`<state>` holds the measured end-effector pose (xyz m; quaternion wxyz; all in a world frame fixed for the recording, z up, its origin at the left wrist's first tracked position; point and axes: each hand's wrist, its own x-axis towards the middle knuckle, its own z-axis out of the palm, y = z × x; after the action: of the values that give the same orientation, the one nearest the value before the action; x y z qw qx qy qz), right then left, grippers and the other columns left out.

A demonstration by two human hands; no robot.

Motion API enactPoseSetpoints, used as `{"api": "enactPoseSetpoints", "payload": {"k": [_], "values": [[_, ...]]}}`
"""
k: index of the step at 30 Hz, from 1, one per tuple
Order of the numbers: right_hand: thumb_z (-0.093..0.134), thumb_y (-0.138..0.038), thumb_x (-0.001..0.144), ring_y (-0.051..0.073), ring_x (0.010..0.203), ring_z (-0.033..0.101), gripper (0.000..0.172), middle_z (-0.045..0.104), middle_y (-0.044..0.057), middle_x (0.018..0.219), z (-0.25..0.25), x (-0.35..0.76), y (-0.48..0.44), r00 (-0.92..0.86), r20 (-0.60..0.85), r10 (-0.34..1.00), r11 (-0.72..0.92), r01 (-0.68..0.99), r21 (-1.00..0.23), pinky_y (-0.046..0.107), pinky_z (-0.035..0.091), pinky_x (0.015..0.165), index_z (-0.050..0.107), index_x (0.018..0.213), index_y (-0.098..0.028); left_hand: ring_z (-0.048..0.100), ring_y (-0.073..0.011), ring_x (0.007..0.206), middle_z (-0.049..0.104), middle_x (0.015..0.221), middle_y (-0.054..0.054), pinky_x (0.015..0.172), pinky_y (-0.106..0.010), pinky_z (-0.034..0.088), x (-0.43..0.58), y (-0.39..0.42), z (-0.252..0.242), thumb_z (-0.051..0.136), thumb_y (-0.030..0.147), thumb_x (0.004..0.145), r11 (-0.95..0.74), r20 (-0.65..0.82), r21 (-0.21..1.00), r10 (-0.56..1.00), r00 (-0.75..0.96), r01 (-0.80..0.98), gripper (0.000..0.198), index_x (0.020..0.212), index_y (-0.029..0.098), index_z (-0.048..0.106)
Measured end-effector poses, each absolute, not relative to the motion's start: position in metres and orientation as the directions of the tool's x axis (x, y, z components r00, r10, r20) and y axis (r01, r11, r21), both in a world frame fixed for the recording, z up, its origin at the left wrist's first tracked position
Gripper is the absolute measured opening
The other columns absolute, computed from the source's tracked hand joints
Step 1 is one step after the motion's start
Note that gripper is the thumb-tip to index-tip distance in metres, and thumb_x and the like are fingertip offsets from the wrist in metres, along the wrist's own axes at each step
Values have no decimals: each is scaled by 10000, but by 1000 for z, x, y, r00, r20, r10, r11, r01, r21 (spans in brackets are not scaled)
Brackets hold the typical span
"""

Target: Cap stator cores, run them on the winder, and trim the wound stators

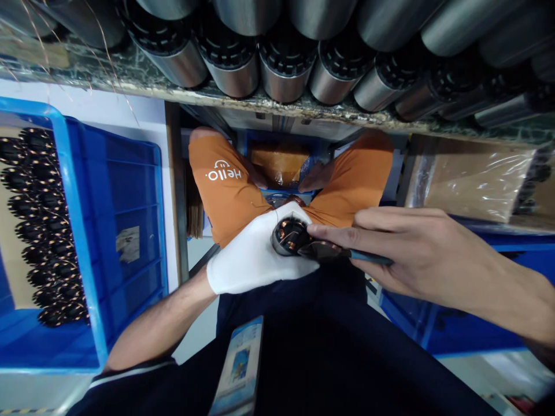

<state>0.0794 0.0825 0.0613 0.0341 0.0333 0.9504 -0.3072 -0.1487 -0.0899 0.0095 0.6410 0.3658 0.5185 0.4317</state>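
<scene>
My left hand [255, 254], in a white glove, is closed around a motor stator [286, 238] with copper windings in a dark round body. The stator's open end faces up, and a thin loose wire stands near its rim. My right hand [403, 245], bare, grips a pair of pliers [368, 256] with a dark teal handle. Their dark metal head reaches the right edge of the stator, and my index finger stretches along the tool to that rim. The jaws are too blurred to make out.
Metal cylinders [236, 75] with black slotted ends line the bench edge [269, 107] ahead. At left, a blue crate [71, 173] contains rows of copper-wound parts [47, 231]. Plastic-wrapped cardboard [472, 179] and another blue crate [477, 329] are at right. Loose copper wires hang upper left.
</scene>
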Motion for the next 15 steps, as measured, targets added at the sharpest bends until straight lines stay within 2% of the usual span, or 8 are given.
{"api": "enactPoseSetpoints", "payload": {"k": [2, 4, 7, 9, 11, 13, 15], "values": [[629, -204, 1136, 174, 682, 583, 505, 556, -23, 860, 58, 81, 81, -987, -132, 95, 755, 158, -636, 355, 468, 622, 696, 1633, -263, 639, -127, 777, 669, 918, 43, 715, -259, 546, -145, -90, 8, 878, 201, 838, 371, -368, 919, 928, 52, -129, 314, 1001, 209, 610], [650, -195, 1112, 175, 725, 600, 547, 590, -2, 923, 56, 81, 79, -977, -166, 131, 711, 209, -672, 341, 487, 653, 687, 1653, -264, 611, -124, 713, 672, 848, 53, 665, -265, 516, -140, -90, 7, 857, 205, 812, 374, -375, 926, 927, -9, -54, 325, 983, 221, 581], [624, -180, 1080, 237, 903, 639, 630, 639, 76, 1113, 55, 78, 78, -979, -153, 134, 732, 202, -651, 368, 515, 755, 639, 1704, -263, 610, -134, 674, 680, 810, 51, 639, -284, 484, -135, -86, 9, 803, 225, 798, 373, -368, 924, 927, -77, 83, 293, 975, 231, 570], [601, -165, 1074, 266, 980, 640, 667, 640, 92, 1168, 56, 78, 77, -983, -146, 112, 769, 179, -614, 401, 524, 841, 604, 1730, -281, 612, -139, 654, 682, 795, 49, 635, -301, 471, -132, -84, 12, 781, 250, 798, 376, -366, 912, 926, -89, 166, 269, 949, 238, 559], [594, -170, 1081, 252, 935, 624, 666, 635, 74, 1135, 56, 79, 75, -984, -145, 99, 814, 164, -557, 389, 503, 823, 598, 1733, -305, 634, -144, 650, 698, 788, 48, 645, -310, 471, -131, -82, 15, 778, 263, 790, 379, -367, 897, 925, -96, 227, 255, 930, 240, 567], [601, -190, 1107, 206, 804, 573, 616, 613, 37, 1039, 56, 81, 72, -986, -132, 103, 847, 157, -508, 345, 462, 732, 625, 1712, -308, 675, -152, 667, 728, 800, 46, 667, -314, 487, -131, -80, 17, 789, 269, 780, 378, -365, 890, 926, -98, 255, 253, 940, 239, 596], [596, -196, 1139, 160, 695, 513, 553, 567, -5, 939, 55, 84, 70, -985, -112, 134, 841, 173, -512, 308, 431, 657, 660, 1679, -293, 696, -158, 677, 743, 806, 46, 678, -315, 498, -130, -80, 18, 798, 273, 766, 385, -372, 887, 923, -98, 256, 263, 946, 241, 609]]}}
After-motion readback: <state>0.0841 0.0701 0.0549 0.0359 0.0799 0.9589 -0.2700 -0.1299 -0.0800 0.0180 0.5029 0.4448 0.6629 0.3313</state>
